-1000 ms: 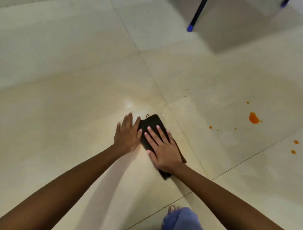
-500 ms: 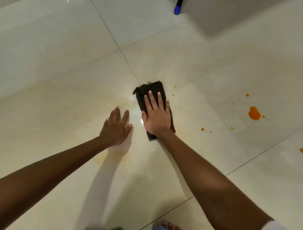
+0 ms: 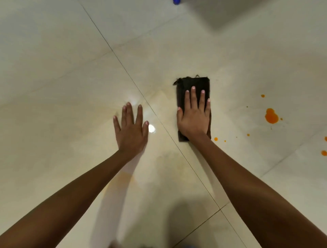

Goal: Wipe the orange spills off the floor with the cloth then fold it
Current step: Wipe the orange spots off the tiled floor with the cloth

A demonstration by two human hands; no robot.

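A dark folded cloth [image 3: 194,84] lies flat on the pale tiled floor [image 3: 70,70], and my right hand [image 3: 194,116] presses down on it with fingers spread. Flat on the bare tile to the left of the cloth rests my left hand [image 3: 131,129], fingers apart and holding nothing. To the right of the cloth is a large orange spill [image 3: 271,116], with small orange drops [image 3: 215,139] close by the cloth's near right corner and more drops [image 3: 323,153] at the right edge. A faint orange smear [image 3: 123,178] shows beside my left forearm.
A blue-tipped furniture leg [image 3: 177,1] touches the floor at the top edge, beside a grey shadow [image 3: 230,16]. Dark grout lines [image 3: 159,113] cross the floor between my two hands.
My right hand has slid the cloth forward and to the right, toward the orange drops. My left hand came off the cloth and now lies flat on the tile.
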